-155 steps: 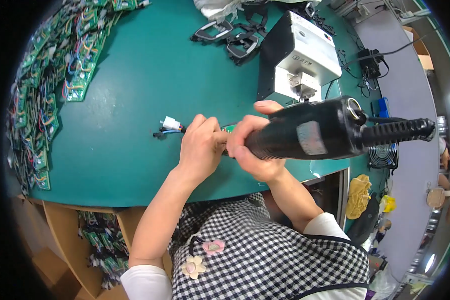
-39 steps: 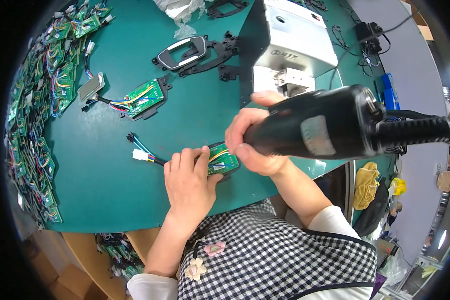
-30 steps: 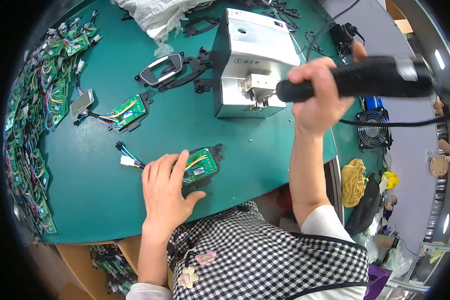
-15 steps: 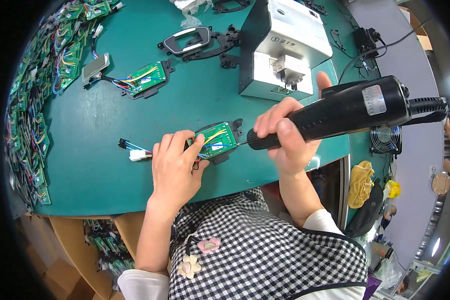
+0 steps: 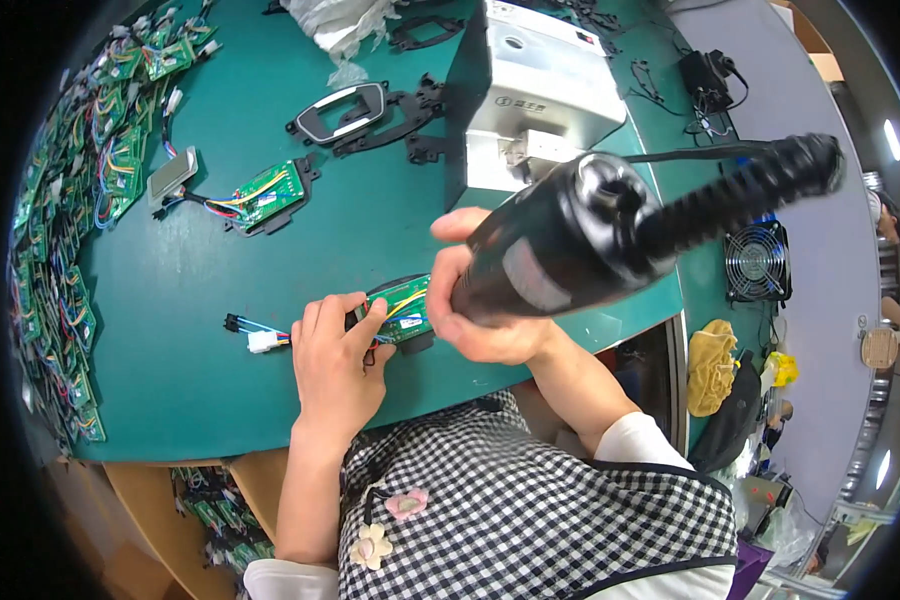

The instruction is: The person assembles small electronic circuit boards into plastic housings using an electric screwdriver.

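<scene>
On the green table lies a green circuit board [image 5: 407,312] in a black plastic frame, with yellow, blue and red wires across it. My left hand [image 5: 338,350] grips its left end, fingertips on top and thumb at the near edge. A white connector [image 5: 263,342] on coloured wires pokes out left of that hand. My right hand [image 5: 485,335] is wrapped round a black electric screwdriver [image 5: 560,245], tilted steeply above the board's right end. Its tip and that end of the board are hidden behind my hand and the tool.
Another wired board in a frame [image 5: 270,195] lies farther off, beside a small display [image 5: 173,172]. Many wired boards [image 5: 120,160] are heaped along the left edge. Black frames [image 5: 342,115] and a silver-white machine [image 5: 545,75] stand at the back. A fan [image 5: 757,262] is at right.
The screwdriver has swung from lying nearly level to a steep tilt, its cable end rising toward me. My right hand has moved left, over the board's right end. My left hand keeps its grip.
</scene>
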Demonstrator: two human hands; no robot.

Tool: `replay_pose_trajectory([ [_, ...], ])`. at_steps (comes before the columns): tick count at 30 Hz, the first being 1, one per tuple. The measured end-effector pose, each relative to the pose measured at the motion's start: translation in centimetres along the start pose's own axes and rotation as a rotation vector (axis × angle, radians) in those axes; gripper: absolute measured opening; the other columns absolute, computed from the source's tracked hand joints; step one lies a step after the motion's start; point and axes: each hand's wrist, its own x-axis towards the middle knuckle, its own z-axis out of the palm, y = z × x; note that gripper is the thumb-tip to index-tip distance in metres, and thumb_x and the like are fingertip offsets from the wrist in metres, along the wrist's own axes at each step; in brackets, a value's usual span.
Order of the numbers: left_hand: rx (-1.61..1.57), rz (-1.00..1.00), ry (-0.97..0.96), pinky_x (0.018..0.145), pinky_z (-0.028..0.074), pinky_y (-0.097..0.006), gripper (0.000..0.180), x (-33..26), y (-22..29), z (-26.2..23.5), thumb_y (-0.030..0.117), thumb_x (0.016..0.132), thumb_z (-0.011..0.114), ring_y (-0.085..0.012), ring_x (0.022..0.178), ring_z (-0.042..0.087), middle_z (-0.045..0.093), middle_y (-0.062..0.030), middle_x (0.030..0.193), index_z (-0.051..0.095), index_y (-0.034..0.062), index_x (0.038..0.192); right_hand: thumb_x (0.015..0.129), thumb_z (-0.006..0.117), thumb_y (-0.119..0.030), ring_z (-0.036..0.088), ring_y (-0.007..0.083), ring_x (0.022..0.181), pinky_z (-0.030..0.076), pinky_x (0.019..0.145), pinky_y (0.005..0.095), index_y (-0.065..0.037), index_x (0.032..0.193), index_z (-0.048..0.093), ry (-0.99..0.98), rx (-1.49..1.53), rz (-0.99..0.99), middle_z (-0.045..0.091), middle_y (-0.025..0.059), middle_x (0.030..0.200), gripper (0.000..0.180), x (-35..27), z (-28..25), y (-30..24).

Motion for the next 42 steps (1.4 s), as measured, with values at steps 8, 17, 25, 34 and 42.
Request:
replay_pose_trajectory([
  [8,-0.062,0.003,0.0,0.078,0.04,-0.038,0.044,0.7,0.6,1.0,0.001,0.05,0.077,-0.0285,0.093,0.049,0.052,-0.0101,0.104,0.068,0.0083,0.092,0.073,0.057,0.003,0.054,0.0151,0.051,0.048,0.054,0.0278,0.002,0.13,0.025,0.644,-0.166,-0.429,0.055,0.0068,0.062,0.065,5.5,-6.4,-3.6],
  [17,-0.096,0.053,0.126,0.08,0.04,-0.039,0.044,0.3,-0.6,1.8,0.006,0.048,0.078,-0.0276,0.097,0.05,0.054,-0.0098,0.105,0.069,0.0124,0.091,0.079,0.054,-0.009,0.051,0.017,0.052,0.047,0.053,0.0339,-0.007,0.138,0.01,0.521,0.007,-0.24,0.048,0.0078,0.064,0.074,2.9,-1.3,-3.5],
  [25,-0.131,0.041,0.116,0.08,0.04,-0.039,0.036,0.3,-0.9,2.0,0.01,0.054,0.075,-0.0261,0.098,0.05,0.055,-0.0082,0.105,0.069,0.0137,0.09,0.076,0.056,-0.001,0.054,0.0175,0.055,0.048,0.057,0.0306,-0.002,0.137,0.008,0.312,0.048,-0.042,0.052,0.0097,0.065,0.078,4.5,4.2,0.2],
  [34,-0.15,0.047,0.108,0.075,0.038,-0.037,0.033,0.5,-0.6,1.8,0.01,0.055,0.073,-0.0241,0.089,0.05,0.055,-0.0061,0.097,0.069,0.0127,0.087,0.065,0.064,-0.001,0.052,0.01,0.062,0.043,0.056,0.0227,0.002,0.113,0.036,0.244,0.053,0.12,0.055,0.0054,0.073,0.055,5.4,4.8,1.4],
  [42,-0.102,0.042,0.048,0.073,0.037,-0.037,0.033,0.6,-0.6,1.5,0.01,0.056,0.075,-0.0239,0.086,0.049,0.052,-0.0057,0.092,0.067,0.0117,0.088,0.068,0.065,-0.009,0.054,0.0123,0.059,0.046,0.061,0.0242,0.003,0.11,0.048,0.457,-0.097,-0.376,0.056,0.0063,0.067,0.046,4.7,1.3,-0.1],
])
